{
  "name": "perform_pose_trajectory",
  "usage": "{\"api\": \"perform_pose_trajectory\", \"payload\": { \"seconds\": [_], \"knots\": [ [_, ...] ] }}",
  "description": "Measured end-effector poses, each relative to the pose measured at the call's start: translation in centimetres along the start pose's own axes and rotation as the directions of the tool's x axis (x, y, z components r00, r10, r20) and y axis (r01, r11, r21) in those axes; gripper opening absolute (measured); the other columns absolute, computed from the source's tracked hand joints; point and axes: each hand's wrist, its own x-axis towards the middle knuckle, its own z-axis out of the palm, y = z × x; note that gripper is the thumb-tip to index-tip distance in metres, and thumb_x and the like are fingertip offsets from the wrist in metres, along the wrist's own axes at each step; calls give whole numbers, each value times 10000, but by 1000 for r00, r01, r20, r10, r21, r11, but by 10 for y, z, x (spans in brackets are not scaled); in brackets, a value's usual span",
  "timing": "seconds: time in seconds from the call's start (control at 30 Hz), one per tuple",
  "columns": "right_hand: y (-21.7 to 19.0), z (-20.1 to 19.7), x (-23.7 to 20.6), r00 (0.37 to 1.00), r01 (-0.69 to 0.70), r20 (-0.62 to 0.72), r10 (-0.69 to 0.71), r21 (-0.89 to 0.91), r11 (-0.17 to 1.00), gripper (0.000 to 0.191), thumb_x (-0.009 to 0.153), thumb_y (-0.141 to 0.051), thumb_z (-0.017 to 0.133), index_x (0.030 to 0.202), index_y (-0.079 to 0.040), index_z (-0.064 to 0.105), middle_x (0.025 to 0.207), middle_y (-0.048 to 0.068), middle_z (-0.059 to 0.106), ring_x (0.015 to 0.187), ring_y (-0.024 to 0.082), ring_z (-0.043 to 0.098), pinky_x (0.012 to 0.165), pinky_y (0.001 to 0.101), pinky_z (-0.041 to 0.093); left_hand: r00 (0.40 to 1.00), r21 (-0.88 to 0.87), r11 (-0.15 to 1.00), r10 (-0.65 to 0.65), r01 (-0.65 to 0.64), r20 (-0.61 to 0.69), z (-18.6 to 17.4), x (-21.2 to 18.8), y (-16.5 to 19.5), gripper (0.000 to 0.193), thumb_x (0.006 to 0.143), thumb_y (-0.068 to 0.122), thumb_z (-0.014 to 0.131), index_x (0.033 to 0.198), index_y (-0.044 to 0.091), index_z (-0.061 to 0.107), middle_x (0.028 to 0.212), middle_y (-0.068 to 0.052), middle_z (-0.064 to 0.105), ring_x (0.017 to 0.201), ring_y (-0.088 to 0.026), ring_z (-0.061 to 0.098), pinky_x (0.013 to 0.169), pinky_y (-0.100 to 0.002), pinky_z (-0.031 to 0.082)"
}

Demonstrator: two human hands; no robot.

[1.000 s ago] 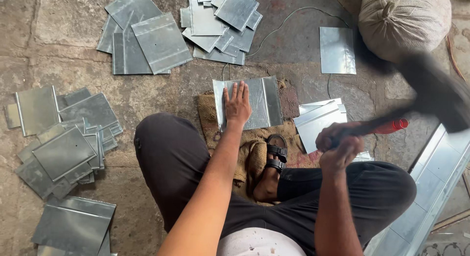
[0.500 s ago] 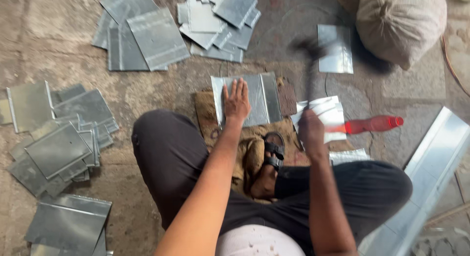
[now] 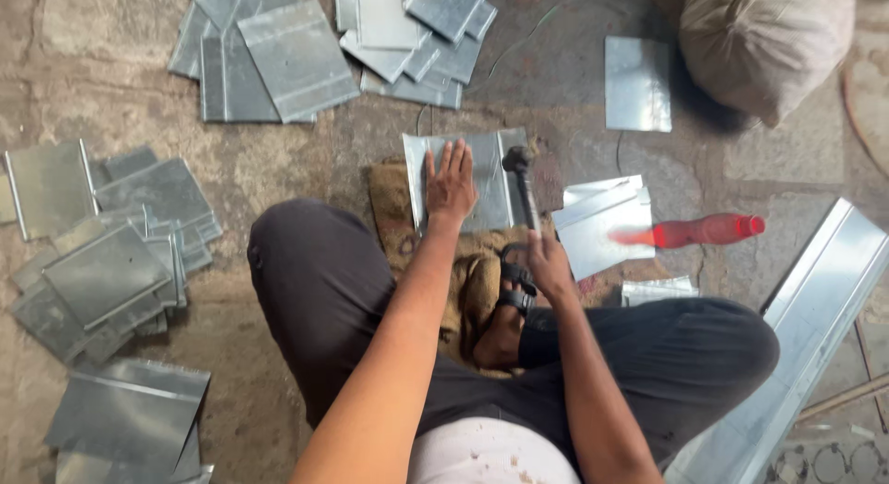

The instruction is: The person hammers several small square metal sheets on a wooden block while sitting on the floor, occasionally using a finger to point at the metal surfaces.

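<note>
I sit cross-legged on a stone floor. My left hand (image 3: pixel 451 181) lies flat, fingers spread, on a folded sheet-metal piece (image 3: pixel 491 183) that rests on a brown sack pad (image 3: pixel 394 211). My right hand (image 3: pixel 550 265) grips the handle of a hammer (image 3: pixel 521 174). The hammer's dark head is down on the sheet's right part, close to my left hand's fingers.
Stacks of grey metal sheets lie at the left (image 3: pixel 106 262), lower left (image 3: pixel 130 414) and top (image 3: pixel 269 44). A single sheet (image 3: pixel 637 84) and a stuffed sack (image 3: pixel 764 39) are at upper right. A red bottle (image 3: pixel 699 231), bent sheets (image 3: pixel 602 225) and a long metal channel (image 3: pixel 815 317) lie right.
The hammer has swung from raised high at the right down onto the sheet. My right hand came in toward the sheet. My left hand has stayed pressed on it.
</note>
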Motion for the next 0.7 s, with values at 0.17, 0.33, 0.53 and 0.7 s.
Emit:
{"api": "perform_pose_trajectory", "payload": {
  "seconds": [0.17,0.33,0.53,0.7],
  "knots": [
    [2,-33,6,988,151,-59,-140,485,862,415,1195,-388,415,900,-102,472,699,-13,399,561,72,380,477,273,302,1000,-20,999,25,-25,-17,6,-3,1,633,990,258,554,1581,123,369,1670,-50,285,1536,-243,262,1291,-528,96],
    [-10,-56,19,706,708,-522,-479,523,474,526,1084,-625,461,1011,-104,465,715,2,464,484,108,381,347,251,315,999,33,999,27,-26,-44,6,5,-2,578,1016,210,497,1576,131,376,1678,-61,298,1541,-244,260,1278,-534,91],
    [-2,-10,20,828,536,-366,-425,292,792,437,1062,-509,450,947,-93,520,673,20,507,567,125,464,489,302,384,1000,-37,999,4,-4,18,-3,-5,1,571,1015,224,446,1568,111,361,1671,-51,300,1557,-237,279,1294,-509,88],
    [-4,-12,17,998,40,-63,-32,132,990,411,1067,-415,436,852,-101,590,648,17,541,589,133,533,520,333,445,1000,95,995,20,-18,-15,-5,4,0,541,1063,178,419,1597,141,344,1703,-60,290,1575,-241,279,1303,-517,93]
  ]
}}
